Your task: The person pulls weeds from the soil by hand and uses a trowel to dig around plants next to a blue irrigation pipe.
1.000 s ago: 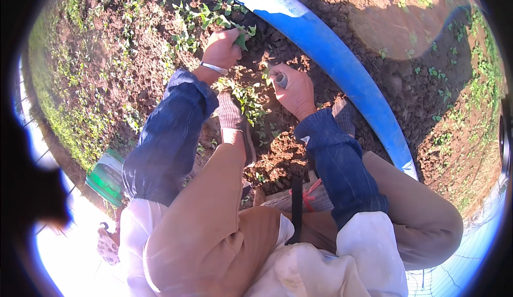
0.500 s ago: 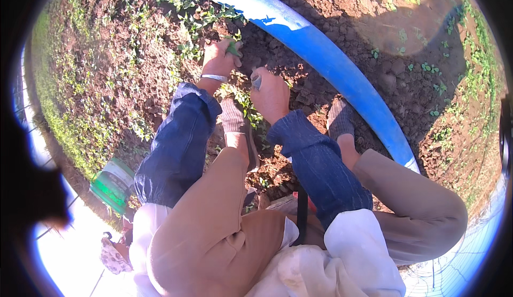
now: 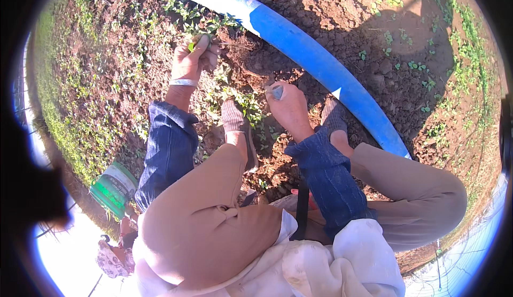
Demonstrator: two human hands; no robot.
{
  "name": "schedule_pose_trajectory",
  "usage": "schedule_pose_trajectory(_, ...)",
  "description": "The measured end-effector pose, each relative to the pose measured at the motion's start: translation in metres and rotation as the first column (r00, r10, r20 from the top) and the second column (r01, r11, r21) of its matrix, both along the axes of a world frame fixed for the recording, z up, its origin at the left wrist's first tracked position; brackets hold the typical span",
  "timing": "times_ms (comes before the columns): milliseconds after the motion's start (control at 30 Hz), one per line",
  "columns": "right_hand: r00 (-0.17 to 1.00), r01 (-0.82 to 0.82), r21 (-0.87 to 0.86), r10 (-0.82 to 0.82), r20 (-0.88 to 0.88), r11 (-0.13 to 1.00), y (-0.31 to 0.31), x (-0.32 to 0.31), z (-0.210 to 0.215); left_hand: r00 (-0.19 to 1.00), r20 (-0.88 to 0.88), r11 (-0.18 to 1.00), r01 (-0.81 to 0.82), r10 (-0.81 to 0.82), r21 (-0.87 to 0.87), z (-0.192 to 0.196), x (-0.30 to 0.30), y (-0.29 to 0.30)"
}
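Note:
My left hand (image 3: 188, 64), with a pale band at the wrist, is raised over the leafy soil at upper left. Its fingers are closed on a small green plant (image 3: 191, 46), mostly hidden by the thumb and fingers. To the right, my right hand (image 3: 290, 109) is clenched above the bare dark soil (image 3: 256, 64). The rounded grey end of a handle (image 3: 278, 91) shows in that fist; the rest of the tool is too hidden to name. Low green plants (image 3: 248, 104) grow between the hands, beside my left shoe (image 3: 235, 120).
A thick blue pipe (image 3: 326, 67) curves across the ground beyond my hands, down to the right. A green-and-clear plastic container (image 3: 113, 189) stands left of my knee. My other shoe (image 3: 335, 116) is close to the pipe. Seedlings (image 3: 419, 65) grow past it.
My left hand has lifted away from the soil and moved left with the green plant. My right hand has shifted slightly right and down, still closed around the handle.

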State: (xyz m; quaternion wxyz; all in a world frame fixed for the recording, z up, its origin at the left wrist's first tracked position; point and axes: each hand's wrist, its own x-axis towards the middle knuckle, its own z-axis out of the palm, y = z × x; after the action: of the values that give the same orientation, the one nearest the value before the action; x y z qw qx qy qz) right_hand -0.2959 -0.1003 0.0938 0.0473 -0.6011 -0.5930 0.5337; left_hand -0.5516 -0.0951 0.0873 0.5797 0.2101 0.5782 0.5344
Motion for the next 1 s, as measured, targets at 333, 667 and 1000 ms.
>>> schedule_pose_trajectory(333, 0.978, 0.102, 0.366, -0.027, -0.205, 0.925, -0.031, 0.053, 0.078, 0.720, -0.688, 0.992, 0.123, -0.096, -0.010, 0.147, -0.048, 0.024)
schedule_pose_trajectory(667, 0.923, 0.323, 0.331, -0.217, -0.317, 0.887, -0.058, 0.117, 0.105, 0.742, -0.671, 0.865, 0.321, 0.023, 0.385, 0.379, 0.085, -0.038)
schedule_pose_trajectory(1000, 0.902, 0.214, -0.013, -0.203, -0.380, 0.977, -0.088, 0.115, 0.070, 0.758, -0.625, 0.803, 0.250, 0.185, 0.541, 0.363, 0.096, -0.116)
